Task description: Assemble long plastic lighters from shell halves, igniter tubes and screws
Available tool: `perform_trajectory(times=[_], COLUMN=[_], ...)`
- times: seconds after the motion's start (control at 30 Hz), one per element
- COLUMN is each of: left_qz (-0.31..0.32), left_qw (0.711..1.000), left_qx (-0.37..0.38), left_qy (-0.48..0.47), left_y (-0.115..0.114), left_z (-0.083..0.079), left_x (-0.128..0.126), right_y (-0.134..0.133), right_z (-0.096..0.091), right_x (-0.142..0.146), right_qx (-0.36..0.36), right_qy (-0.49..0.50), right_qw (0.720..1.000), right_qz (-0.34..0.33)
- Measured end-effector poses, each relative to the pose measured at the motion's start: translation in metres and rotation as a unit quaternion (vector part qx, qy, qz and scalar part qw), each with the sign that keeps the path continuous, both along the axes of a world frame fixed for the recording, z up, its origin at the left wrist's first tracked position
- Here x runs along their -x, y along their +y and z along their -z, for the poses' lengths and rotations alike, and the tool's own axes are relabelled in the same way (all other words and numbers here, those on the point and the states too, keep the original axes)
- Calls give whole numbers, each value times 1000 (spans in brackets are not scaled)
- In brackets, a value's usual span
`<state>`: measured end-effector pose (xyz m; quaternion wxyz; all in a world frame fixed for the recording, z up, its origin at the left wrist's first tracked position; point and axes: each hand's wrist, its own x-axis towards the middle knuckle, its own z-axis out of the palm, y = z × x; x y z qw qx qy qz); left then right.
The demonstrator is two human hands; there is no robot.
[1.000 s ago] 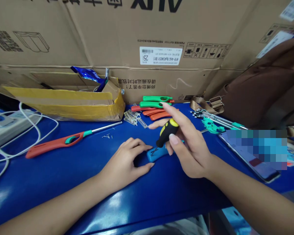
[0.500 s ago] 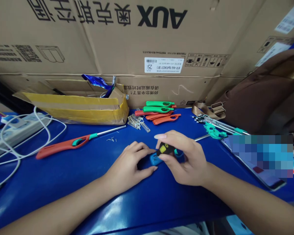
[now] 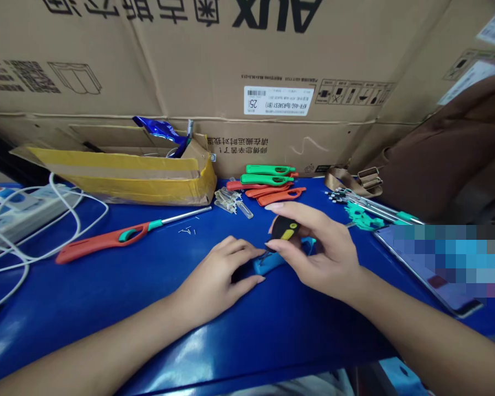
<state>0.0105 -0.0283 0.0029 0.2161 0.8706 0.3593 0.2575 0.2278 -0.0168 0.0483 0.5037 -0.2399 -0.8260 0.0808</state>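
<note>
A large brown cardboard carton [image 3: 181,71] with upside-down black print stood behind the far edge of a glossy blue bench [image 3: 239,335]. By the left edge lay a white power strip [image 3: 53,206] and a looping white cable [image 3: 54,184]. Next came a red-orange lighter with a teal trigger and silver tube [image 3: 94,244], then a yellow-taped cardboard box [image 3: 148,190] near the far edge, and small silver screws [image 3: 185,231] before it.

The left hand [image 3: 223,269] curved round the left end of a blue plastic lighter handle [image 3: 268,265] mid-bench, index finger and thumb either side; I could not tell whether it gripped or only rested there. Behind were clear plastic pieces [image 3: 226,201], two green plastic handles [image 3: 268,179] and several orange plastic handles [image 3: 276,195]. The right hand [image 3: 330,253] grasped a stubby black-and-yellow screwdriver [image 3: 284,228], tilted over the blue handle. Between the forearms, bare blue surface ran down to the near edge.

Right of that hand, slim silver rods [image 3: 379,206] and teal plastic parts [image 3: 363,216] left a narrower strip, with a phone [image 3: 412,269] and a brown bag [image 3: 441,148] toward the right edge.

Left fingers hid the handle's leftmost end; right fingers covered its middle and part of the screwdriver, whose tip contact was hard to make out. Pixelation masked the phone's screen.
</note>
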Motion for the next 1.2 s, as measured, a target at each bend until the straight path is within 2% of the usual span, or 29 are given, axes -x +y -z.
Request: perform_trajectory(times=[0.07,0.1,0.23,0.3,0.4,0.47,0.57,0.63,0.73,0.83,0.87,1.0,1.07,1.2], left_qz=[3,4,2,0,6,10,5,4,6,8,9,8,7,3], left_qw=[1000,1000,1000,1000,1000,1000,1000,1000,1000,1000,1000,1000,1000,1000], left_qx=[-2,-1,7,6,5,8,5,5,6,14,18,23,18,15], left_qy=[-4,-4,-1,-2,-10,-14,-10,-8,-14,-17,-15,-13,-15,-19], left_y=[0,0,-1,0,0,0,0,0,0,0,0,1,1,0], left_z=[0,0,-2,-3,-2,-2,-2,-2,-1,-2,-2,-3,-4,-5], left_x=[0,0,-1,-1,-1,-1,-1,-1,-1,-1,-1,-1,-2,-2], right_y=[1,0,-2,-2,-1,0,-1,-1,-2,-5,-6,-9,-9,-10], right_z=[-3,-4,-8,-8,-6,-6,-9,-9,-7,-3,-2,-3,-5,-7], right_x=[-2,-3,-6,-5,-5,-7,-9,-7,-3,-1,-1,0,1,1], right_qx=[-43,-52,10,6,-67,-86,-23,8,-35,-84,-76,30,25,-68], right_qy=[-27,-47,-82,-66,-62,-81,-94,-71,-32,-33,-36,-28,-18,-30], right_qw=[998,998,992,995,996,993,993,994,998,996,996,994,996,997], right_qz=[24,9,-92,-70,12,4,-67,-86,-49,-3,-16,-103,-82,24])
